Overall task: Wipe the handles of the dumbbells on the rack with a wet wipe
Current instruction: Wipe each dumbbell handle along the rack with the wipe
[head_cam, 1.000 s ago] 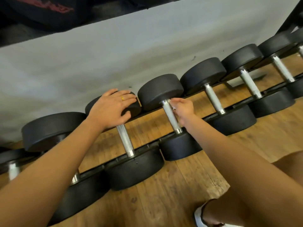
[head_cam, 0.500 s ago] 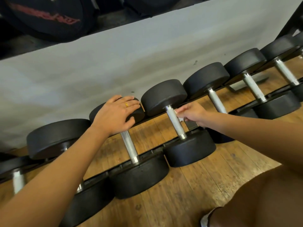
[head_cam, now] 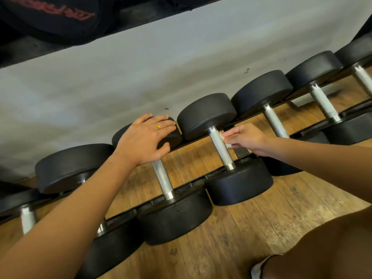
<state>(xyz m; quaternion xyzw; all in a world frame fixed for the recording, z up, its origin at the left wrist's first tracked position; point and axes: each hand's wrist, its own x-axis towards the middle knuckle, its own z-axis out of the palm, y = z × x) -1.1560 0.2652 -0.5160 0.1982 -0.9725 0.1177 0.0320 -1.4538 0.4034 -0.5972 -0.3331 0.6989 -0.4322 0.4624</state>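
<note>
Nearest the camera, the person's bare knee (head_cam: 332, 248) is filling the lower right corner above the wooden floor (head_cam: 231, 228), which suggests a crouch that is bringing both arms level with the low rack (head_cam: 191, 186). The dumbbells are lying across the rack's rails in a row, near heads toward the person, so each steel handle is spanning open space and is reachable from the side. The right hand (head_cam: 245, 137) is reaching in from the right with fingers curled, pinching the wet wipe (head_cam: 227, 146) against the upper part of the centre handle (head_cam: 221, 156); how far the wipe is wrapping round the bar cannot be told. The left hand (head_cam: 145, 139), wearing a gold ring (head_cam: 158, 126), is lying flat with fingers extended on the far head (head_cam: 171, 137) of the neighbouring dumbbell, gripping nothing, probably bracing the body. That dumbbell's handle (head_cam: 162, 178) is sitting exposed below the palm. The black heads on both sides are crowding the gap, limiting stroke room, and the right forearm is covering part of the next dumbbell (head_cam: 261, 97). Beyond the row, a grey wall (head_cam: 141, 67) is closing off the rear, with a dark object bearing red lettering (head_cam: 50, 15) above it.
</note>
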